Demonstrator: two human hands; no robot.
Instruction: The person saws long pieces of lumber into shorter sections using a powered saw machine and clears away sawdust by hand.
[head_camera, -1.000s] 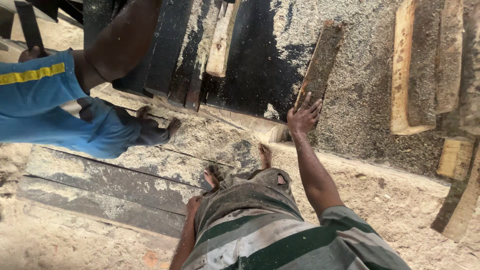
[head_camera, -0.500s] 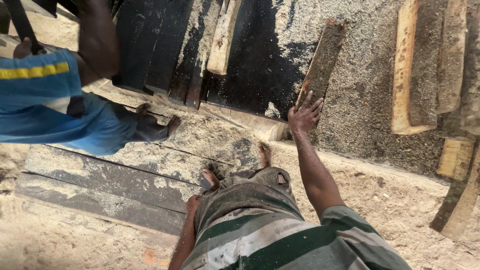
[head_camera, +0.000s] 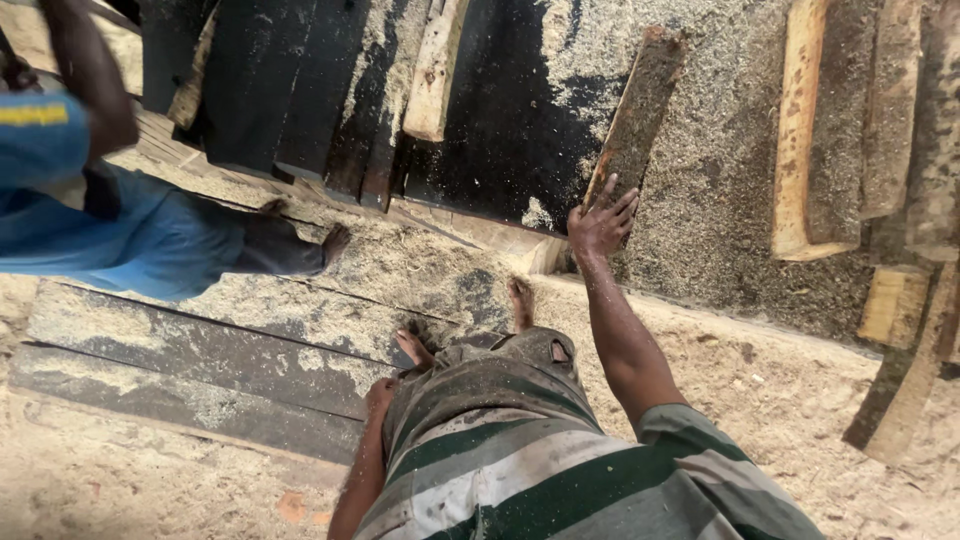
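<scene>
We rest our right hand (head_camera: 601, 222), fingers spread, on the near end of the dark, sawdust-coated rough timber offcut (head_camera: 640, 110) lying on the saw bench. It looks rigid, heavy, splintery; grip the end edges. Our left hand (head_camera: 378, 397) hangs at our side; its grip cannot be told.

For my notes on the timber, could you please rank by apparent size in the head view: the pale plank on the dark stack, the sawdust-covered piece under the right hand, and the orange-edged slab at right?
1. Orange-edged slab, largest.
2. Sawdust-covered piece under the right hand.
3. Pale plank, though its top is cut off, so ranks 2 and 3 are unsure.
</scene>
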